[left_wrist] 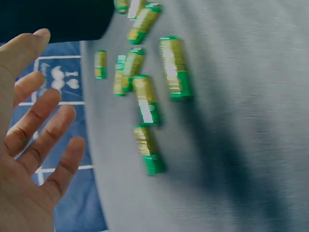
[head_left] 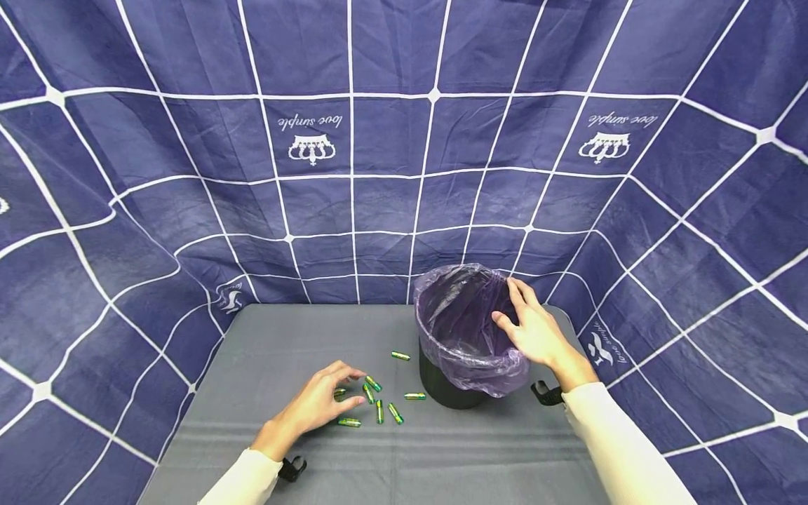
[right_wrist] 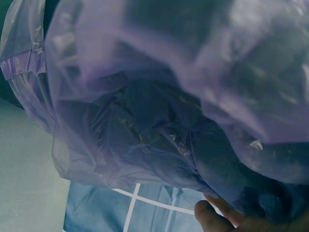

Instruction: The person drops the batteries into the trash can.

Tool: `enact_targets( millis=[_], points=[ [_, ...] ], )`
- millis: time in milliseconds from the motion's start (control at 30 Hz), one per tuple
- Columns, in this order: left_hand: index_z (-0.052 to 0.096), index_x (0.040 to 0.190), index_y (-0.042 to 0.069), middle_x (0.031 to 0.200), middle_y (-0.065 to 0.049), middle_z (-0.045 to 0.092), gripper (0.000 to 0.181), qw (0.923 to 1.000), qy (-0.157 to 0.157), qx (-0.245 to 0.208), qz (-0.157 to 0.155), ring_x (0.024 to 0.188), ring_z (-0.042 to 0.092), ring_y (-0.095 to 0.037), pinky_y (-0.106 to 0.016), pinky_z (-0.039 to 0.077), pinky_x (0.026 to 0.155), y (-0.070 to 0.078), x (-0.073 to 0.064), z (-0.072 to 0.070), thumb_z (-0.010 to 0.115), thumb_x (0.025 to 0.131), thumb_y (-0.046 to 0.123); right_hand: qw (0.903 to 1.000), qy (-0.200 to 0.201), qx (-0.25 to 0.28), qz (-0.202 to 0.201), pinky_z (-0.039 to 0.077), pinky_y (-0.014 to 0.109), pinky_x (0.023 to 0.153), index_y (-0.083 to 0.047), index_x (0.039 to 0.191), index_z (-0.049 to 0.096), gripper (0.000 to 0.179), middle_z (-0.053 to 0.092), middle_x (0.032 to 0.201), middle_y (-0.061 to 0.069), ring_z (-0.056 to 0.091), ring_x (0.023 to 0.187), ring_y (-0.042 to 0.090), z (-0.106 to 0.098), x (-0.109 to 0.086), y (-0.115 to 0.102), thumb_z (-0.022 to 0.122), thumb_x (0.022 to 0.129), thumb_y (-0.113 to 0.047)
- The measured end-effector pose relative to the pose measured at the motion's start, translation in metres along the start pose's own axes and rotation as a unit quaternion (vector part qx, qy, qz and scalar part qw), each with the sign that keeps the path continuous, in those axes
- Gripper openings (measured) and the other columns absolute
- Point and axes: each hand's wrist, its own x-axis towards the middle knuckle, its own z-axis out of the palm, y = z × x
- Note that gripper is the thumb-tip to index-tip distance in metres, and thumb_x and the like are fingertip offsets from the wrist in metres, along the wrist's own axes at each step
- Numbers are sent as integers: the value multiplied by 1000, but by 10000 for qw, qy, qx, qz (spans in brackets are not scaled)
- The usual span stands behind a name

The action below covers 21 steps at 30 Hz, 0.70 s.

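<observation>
Two cream sleeves [head_left: 621, 435] rise from the bottom edge of the head view, one left of centre and one at the right, each with a black strap [head_left: 292, 468] just beside its wrist. Beyond the nearer sleeve, the left hand [head_left: 318, 401] hovers low over the grey tabletop [head_left: 265, 344], its fingers spread and gently bent, thumb well apart, pinching nothing. At least eight green-and-gold cylindrical batteries [head_left: 380, 412] lie loose at the lower centre, most clustered beside the thumb and fingertips, one partly hidden by the hand. Two others lie farther right, near the black trash bin [head_left: 451, 393], which stands upright right of centre. Translucent purple plastic liner [head_left: 463, 365] lines it and folds down over its rim. At the bin's right side, the right hand [head_left: 538, 333] reaches over the rim, thumb parted from the forefinger; plastic hides much of it in the right wrist view, so I cannot tell whether it pinches the liner. Farthest back, navy fabric [head_left: 391, 203] with white grid lines fills the upper frame, bearing crown prints [head_left: 312, 149] and upside-down "love simple" lettering.
</observation>
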Motion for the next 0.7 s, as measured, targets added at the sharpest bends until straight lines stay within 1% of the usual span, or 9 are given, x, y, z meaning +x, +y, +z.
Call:
enact_targets(
  millis=[133,267,333,500,567,700],
  points=[
    [84,129,12,118,-5,80,40,9995,-257,-122,99,107,81,-28,-42,68,96,-11,-16,11,100,94,20,10000,8,-5,-8,46,78,127,5,182,25,85,27,188,29,53,158,63,0,0,0,59,119,-41],
    [86,122,14,112,-2,79,34,9990,-288,-167,298,101,78,-23,-37,66,91,-17,-28,20,102,92,19,10000,23,-32,-24,46,77,127,5,182,25,86,28,187,29,54,158,62,1,-1,1,60,119,-40],
    [86,119,14,110,-2,79,32,9988,-299,-214,327,98,76,-22,-36,65,89,-18,-32,23,102,92,19,10000,27,-37,-25,46,76,127,5,182,25,86,28,187,29,54,159,62,2,-1,0,60,118,-40],
    [87,116,15,107,1,78,27,9983,-423,-359,157,95,76,-18,-32,65,86,-20,-36,27,101,92,17,10000,37,-39,-22,47,76,127,5,182,26,86,29,187,29,54,159,61,3,-2,1,60,118,-41],
    [88,114,16,106,1,78,25,9981,-437,-419,150,94,76,-16,-29,64,84,-22,-37,29,100,92,14,10000,47,-35,-11,47,76,127,5,182,27,85,29,187,29,54,159,61,2,-2,1,61,118,-41],
    [88,109,14,103,0,80,26,9976,-313,-500,374,89,75,-15,-26,64,79,-26,-36,33,101,88,6,10000,72,-27,19,46,76,128,5,182,27,85,29,187,29,54,159,61,1,-1,1,61,118,-41]
  ],
)
